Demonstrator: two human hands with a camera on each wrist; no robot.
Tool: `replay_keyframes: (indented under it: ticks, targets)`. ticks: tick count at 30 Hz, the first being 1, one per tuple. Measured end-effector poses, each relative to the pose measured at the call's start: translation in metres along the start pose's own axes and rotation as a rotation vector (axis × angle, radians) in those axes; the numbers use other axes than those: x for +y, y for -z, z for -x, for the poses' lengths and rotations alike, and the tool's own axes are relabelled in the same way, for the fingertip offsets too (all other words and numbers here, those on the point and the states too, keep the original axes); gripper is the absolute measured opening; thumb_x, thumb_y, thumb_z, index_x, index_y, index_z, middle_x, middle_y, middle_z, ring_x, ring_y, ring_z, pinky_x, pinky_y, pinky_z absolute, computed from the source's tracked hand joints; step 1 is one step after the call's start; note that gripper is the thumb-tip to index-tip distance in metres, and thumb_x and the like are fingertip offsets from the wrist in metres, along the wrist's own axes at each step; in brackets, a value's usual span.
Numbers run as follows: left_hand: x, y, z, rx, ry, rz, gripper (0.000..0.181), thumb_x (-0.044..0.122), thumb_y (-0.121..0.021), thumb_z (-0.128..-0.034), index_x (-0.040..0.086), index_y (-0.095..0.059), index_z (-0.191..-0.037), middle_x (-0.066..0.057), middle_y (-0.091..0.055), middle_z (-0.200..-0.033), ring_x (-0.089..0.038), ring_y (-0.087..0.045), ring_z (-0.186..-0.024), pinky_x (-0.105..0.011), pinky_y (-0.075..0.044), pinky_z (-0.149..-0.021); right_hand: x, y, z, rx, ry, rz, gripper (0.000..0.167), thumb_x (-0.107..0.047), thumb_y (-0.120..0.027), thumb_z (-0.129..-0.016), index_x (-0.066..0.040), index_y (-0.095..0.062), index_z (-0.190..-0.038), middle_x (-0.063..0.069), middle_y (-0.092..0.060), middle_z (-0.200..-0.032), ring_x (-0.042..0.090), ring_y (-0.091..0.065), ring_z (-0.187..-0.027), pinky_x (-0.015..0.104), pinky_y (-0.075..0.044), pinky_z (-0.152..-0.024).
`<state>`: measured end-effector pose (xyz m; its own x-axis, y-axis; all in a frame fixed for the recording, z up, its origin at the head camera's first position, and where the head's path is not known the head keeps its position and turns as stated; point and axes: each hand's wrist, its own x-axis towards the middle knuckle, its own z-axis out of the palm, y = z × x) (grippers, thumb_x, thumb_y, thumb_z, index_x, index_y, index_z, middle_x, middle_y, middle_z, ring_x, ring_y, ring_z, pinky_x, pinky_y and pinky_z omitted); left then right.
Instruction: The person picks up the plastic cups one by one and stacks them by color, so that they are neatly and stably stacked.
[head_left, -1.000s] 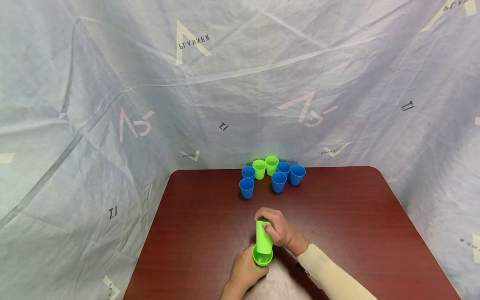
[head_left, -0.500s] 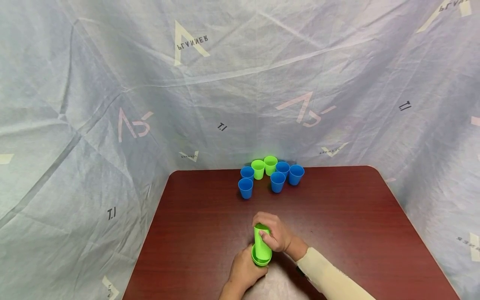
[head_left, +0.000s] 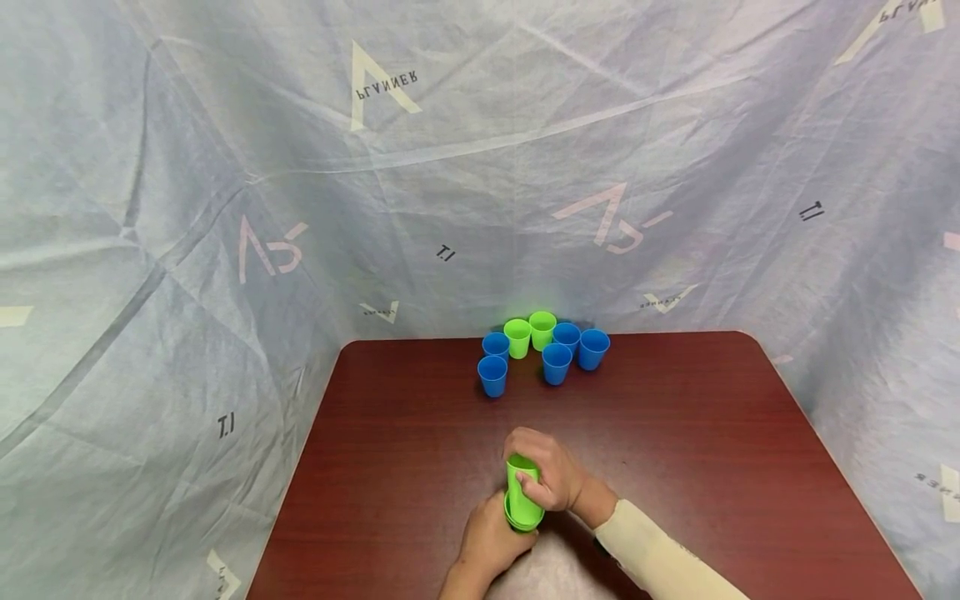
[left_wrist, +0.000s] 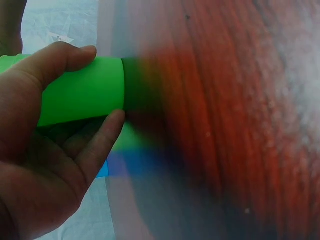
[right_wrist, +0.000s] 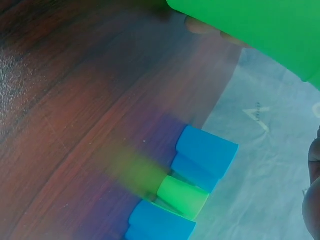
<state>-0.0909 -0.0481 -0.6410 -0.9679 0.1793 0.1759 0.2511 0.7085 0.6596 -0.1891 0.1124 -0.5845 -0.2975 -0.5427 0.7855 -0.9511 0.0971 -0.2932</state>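
Near the front of the table, the left hand [head_left: 495, 537] grips a green cup [left_wrist: 85, 92], its thumb on one side and fingers on the other in the left wrist view. The right hand [head_left: 549, 471] holds another green cup [head_left: 522, 493] from above, thumb on its side. This upper cup sits tilted with its lower end inside the rim of the left hand's cup. More than one green rim shows there; how many cups are nested I cannot tell.
Toward the back of the brown table [head_left: 405, 417] stand two green cups [head_left: 517, 339] and several blue cups [head_left: 492, 377], all upright. A grey printed cloth [head_left: 480, 167] hangs behind the table and along both sides.
The right hand and its green cup have come down toward the left hand, and that cup's lower end now sits deeper in the lower green cup. The left hand has stayed nearly in place.
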Motion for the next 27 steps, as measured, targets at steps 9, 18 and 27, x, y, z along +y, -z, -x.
replay_keyframes:
  ticks: [9,18,27]
  targets:
    - [0.001,0.0,-0.001,-0.007,0.003,0.006,0.037,0.02,-0.089,-0.0618,0.022,-0.063,-0.089,0.011,-0.063,-0.072,-0.003,-0.047,-0.061,-0.029,-0.044,-0.056,-0.004,0.0,0.001,0.0,0.022,0.032,0.023,-0.02,-0.059,-0.08,-0.008,-0.065,-0.098,0.004,-0.066,-0.095,0.013,-0.062,-0.088,0.026,-0.055,-0.081]
    - [0.002,0.003,-0.001,-0.005,-0.04,0.023,0.039,0.016,-0.088,-0.061,0.023,-0.064,-0.091,0.011,-0.063,-0.075,0.0,-0.047,-0.063,-0.025,-0.044,-0.057,-0.012,-0.002,0.0,-0.024,-0.041,-0.053,0.03,-0.02,-0.062,-0.069,-0.012,-0.065,-0.098,0.0,-0.065,-0.097,0.01,-0.06,-0.09,0.022,-0.052,-0.084]
    - [-0.001,0.004,0.002,0.003,-0.087,0.051,0.034,0.015,-0.085,-0.067,0.02,-0.067,-0.096,0.008,-0.069,-0.081,0.003,-0.054,-0.069,-0.021,-0.047,-0.061,-0.025,-0.013,0.002,-0.022,-0.09,0.023,0.024,-0.025,-0.066,-0.068,-0.015,-0.064,-0.09,-0.006,-0.063,-0.092,0.006,-0.054,-0.085,0.016,-0.046,-0.077]
